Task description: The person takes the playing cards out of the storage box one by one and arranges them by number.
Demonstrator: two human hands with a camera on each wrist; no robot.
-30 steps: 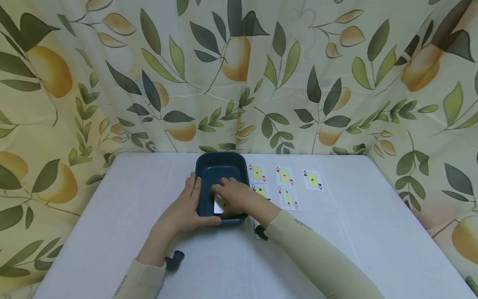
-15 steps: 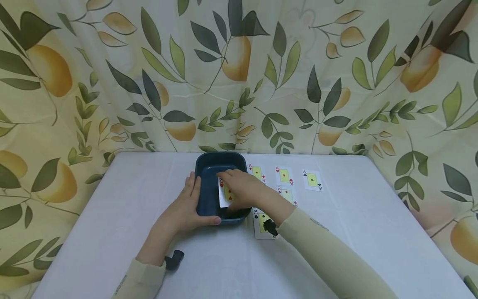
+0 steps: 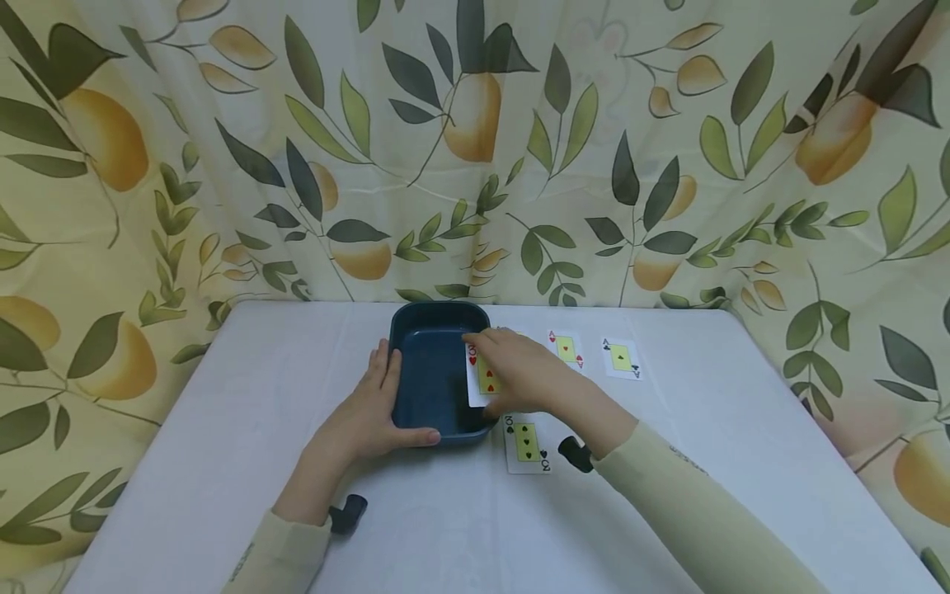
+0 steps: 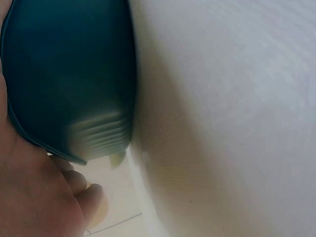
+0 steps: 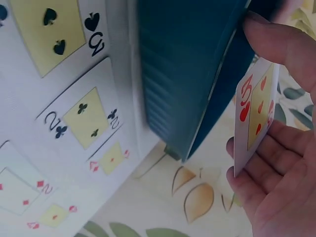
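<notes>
My left hand (image 3: 364, 419) rests against a dark blue plastic box (image 3: 430, 392), its fingers straight along the left side and its thumb along the near side. In the left wrist view that hand (image 4: 37, 192) lies at the box's rim. My right hand (image 3: 523, 373) holds a playing card, the three of hearts (image 3: 482, 378), over the box's right rim. Seen from the right wrist, the three of hearts (image 5: 256, 111) sits between thumb and fingers, apart from the tabletop. The three of spades (image 3: 527, 444) lies face up just below the hand.
To the right lie the ace of hearts (image 3: 566, 348) and ace of clubs (image 3: 622, 356). The right wrist view also shows the two of clubs (image 5: 88, 118), two of diamonds (image 5: 19, 190) and ace of diamonds (image 5: 112, 159) on the white tablecloth (image 3: 705, 429). A patterned curtain (image 3: 534, 165) hangs behind.
My right hand has lifted the three of hearts from inside the box and moved right with it, to the box's right rim. My left hand has stayed on the box.
</notes>
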